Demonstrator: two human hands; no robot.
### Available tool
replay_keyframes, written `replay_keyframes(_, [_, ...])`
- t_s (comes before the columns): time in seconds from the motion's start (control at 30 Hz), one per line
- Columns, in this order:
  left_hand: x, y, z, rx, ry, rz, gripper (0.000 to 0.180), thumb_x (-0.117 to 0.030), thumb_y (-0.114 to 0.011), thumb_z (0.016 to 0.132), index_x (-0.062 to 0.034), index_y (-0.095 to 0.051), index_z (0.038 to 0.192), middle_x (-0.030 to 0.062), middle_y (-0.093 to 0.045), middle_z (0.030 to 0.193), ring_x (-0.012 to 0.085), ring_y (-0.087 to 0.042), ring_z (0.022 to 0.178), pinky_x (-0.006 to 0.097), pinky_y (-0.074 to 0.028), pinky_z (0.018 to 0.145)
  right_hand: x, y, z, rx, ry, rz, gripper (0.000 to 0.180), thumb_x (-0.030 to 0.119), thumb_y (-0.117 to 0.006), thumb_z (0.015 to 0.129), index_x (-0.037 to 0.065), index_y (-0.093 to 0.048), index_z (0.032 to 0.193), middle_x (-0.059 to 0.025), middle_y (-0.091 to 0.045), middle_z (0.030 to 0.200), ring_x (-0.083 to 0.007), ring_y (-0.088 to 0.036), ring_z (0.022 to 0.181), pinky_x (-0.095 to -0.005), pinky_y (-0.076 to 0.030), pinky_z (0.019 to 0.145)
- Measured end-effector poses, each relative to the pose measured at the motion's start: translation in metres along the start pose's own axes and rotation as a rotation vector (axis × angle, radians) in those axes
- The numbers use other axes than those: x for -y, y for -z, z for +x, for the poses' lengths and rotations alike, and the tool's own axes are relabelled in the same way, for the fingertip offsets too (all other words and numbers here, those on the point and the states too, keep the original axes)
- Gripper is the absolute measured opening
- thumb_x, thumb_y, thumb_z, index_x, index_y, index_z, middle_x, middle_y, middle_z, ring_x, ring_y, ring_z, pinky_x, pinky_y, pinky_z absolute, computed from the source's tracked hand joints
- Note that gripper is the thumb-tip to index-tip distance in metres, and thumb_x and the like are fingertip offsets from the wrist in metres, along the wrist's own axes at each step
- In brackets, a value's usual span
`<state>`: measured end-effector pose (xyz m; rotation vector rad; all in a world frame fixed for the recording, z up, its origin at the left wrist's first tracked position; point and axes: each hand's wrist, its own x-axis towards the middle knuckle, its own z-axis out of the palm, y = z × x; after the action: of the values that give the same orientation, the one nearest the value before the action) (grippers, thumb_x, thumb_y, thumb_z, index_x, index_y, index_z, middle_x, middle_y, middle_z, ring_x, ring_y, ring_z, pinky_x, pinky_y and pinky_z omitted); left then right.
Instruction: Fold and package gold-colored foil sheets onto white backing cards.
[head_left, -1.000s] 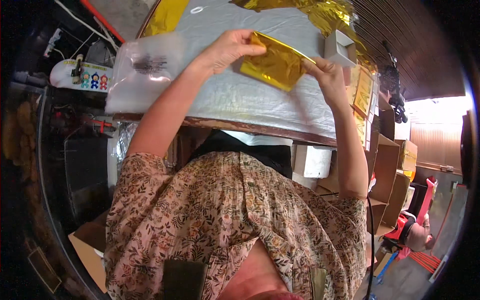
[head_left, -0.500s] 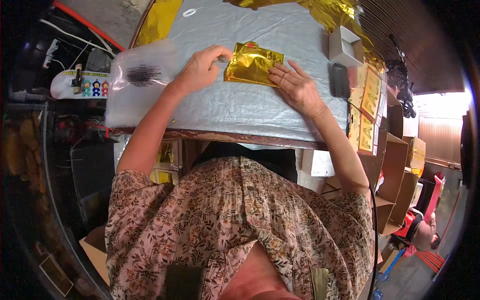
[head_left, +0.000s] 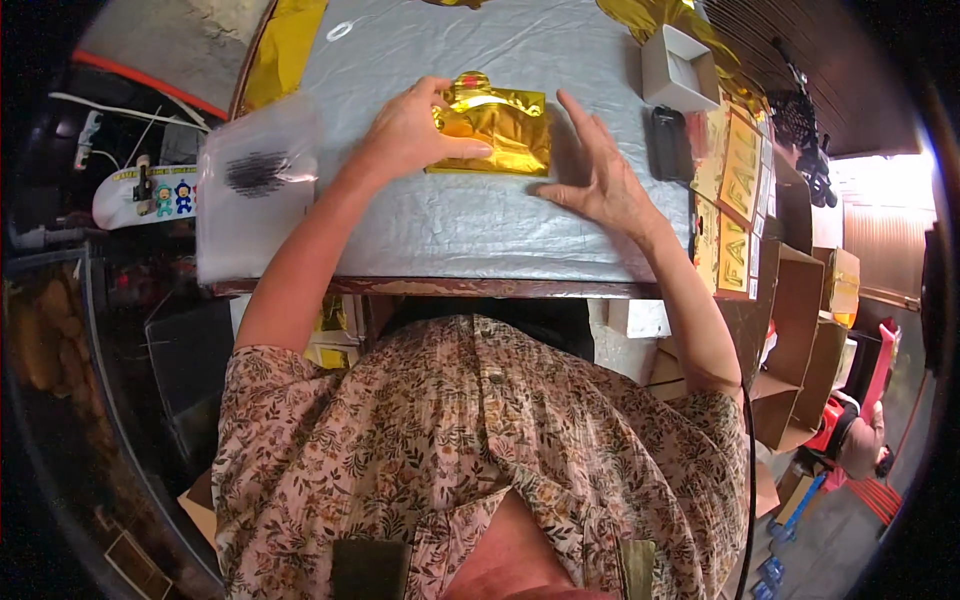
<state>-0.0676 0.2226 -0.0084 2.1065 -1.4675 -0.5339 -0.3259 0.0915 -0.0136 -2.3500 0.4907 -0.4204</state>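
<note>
A shiny gold foil sheet [head_left: 515, 135], folded into a flat rectangle with a rounded tab and a small red spot at its far edge, lies on the grey-covered table [head_left: 440, 240]. My left hand [head_left: 415, 130] grips its left side, thumb across the top of the foil and fingers curled at the far left corner. Whether anything lies inside the fold is hidden. To the right of the foil, my right hand [head_left: 605, 185] is open, its fingers and thumb spread, holding nothing. Its thumb tip is close to the foil's near right corner.
Clear plastic bags [head_left: 255, 215] lie at the table's left. On the right are a white open box [head_left: 680, 70], a black case [head_left: 670, 143] and several printed yellow cards [head_left: 735, 200]. More gold foil [head_left: 285, 50] edges the table. Cardboard boxes [head_left: 795, 340] and a person [head_left: 862, 440] are farther right.
My right hand has come off the foil and spread open beside it. My left hand has gone from pinching the corner to gripping the left side, thumb on top. The view has shifted slightly.
</note>
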Motion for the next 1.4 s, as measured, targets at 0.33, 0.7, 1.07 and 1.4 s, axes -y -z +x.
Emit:
replay_keyframes(0.33, [-0.012,-0.005,-0.042,-0.033,-0.22,-0.222,0.049,-0.015,-0.086,0.073,-0.02,-0.071,0.12,0.0076,-0.07,0.104,0.0261,-0.066,0.106,0.041,-0.053,0.093,-0.015,0.004,0.0,0.014,0.195,-0.07,0.098,0.026,-0.091,0.068,0.015,-0.044,0.154,-0.0108,-0.055,0.149,-0.0339,-0.04,0.146,-0.0529,-0.023,0.126])
replay_keyframes(0.7, [-0.052,-0.037,-0.119,-0.293,-0.352,0.263,0.057,-0.003,-0.076,0.072,-0.0102,-0.06,0.126,0.0096,-0.057,0.133,0.0293,-0.053,0.129,0.044,-0.041,0.101,-0.026,-0.007,0.003,0.149,0.395,-0.187,0.063,0.019,-0.086,0.067,0.013,-0.068,0.128,-0.0061,-0.061,0.139,-0.0308,-0.048,0.138,-0.048,-0.032,0.12])
replay_keyframes(1.07, [-0.055,-0.063,-0.125,-0.377,-0.44,0.305,0.023,-0.01,-0.076,0.078,-0.0064,-0.071,0.101,0.003,-0.068,0.107,0.0212,-0.063,0.105,0.038,-0.045,0.093,-0.017,-0.001,0.001,0.139,0.479,-0.164,0.037,0.019,-0.085,0.074,0.012,-0.076,0.109,-0.0036,-0.063,0.131,-0.0274,-0.053,0.13,-0.0441,-0.037,0.112])
replay_keyframes(1.4, [-0.075,-0.084,-0.122,-0.373,-0.317,0.396,0.041,-0.02,-0.077,0.079,-0.0027,-0.065,0.115,0.0075,-0.064,0.114,0.0258,-0.059,0.111,0.04,-0.045,0.095,-0.017,-0.011,0.001,0.209,0.4,-0.156,0.045,0.024,-0.085,0.076,0.013,-0.075,0.118,-0.0044,-0.064,0.132,-0.0286,-0.052,0.131,-0.0446,-0.033,0.116])
